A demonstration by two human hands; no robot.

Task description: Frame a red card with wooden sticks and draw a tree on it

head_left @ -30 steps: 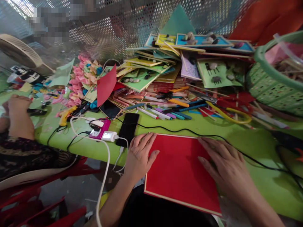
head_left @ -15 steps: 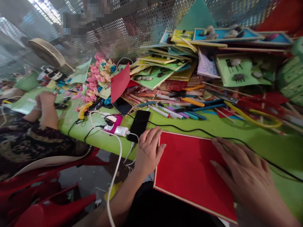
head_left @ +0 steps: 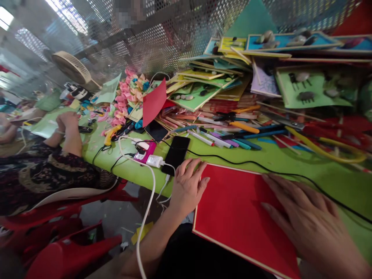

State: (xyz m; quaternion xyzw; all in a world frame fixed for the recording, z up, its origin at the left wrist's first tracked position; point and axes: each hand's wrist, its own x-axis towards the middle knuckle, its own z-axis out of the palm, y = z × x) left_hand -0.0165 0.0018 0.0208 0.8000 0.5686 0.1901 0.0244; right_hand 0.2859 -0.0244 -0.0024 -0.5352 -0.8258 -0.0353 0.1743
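Note:
A flat red board with thin pale wooden edging lies at the table's front edge, partly overhanging it. My left hand rests at its upper left corner, fingers extended and thumb on the edge. Across the right side of the board lies my right hand, fingers stretched out and flat. Neither hand grips anything. Just beyond my left hand is a black phone with a white cable, beside a pink power strip. A black cord runs behind the board.
Loose markers, yellow-handled scissors and sticks cover the table behind the board. Framed pebble pictures are piled farther back. A yellow glue gun lies to the left, near another person's hands. Red chairs stand below left.
The whole view has shifted slightly, so the scene appears farther right. My hands and the red board keep nearly the same positions relative to each other.

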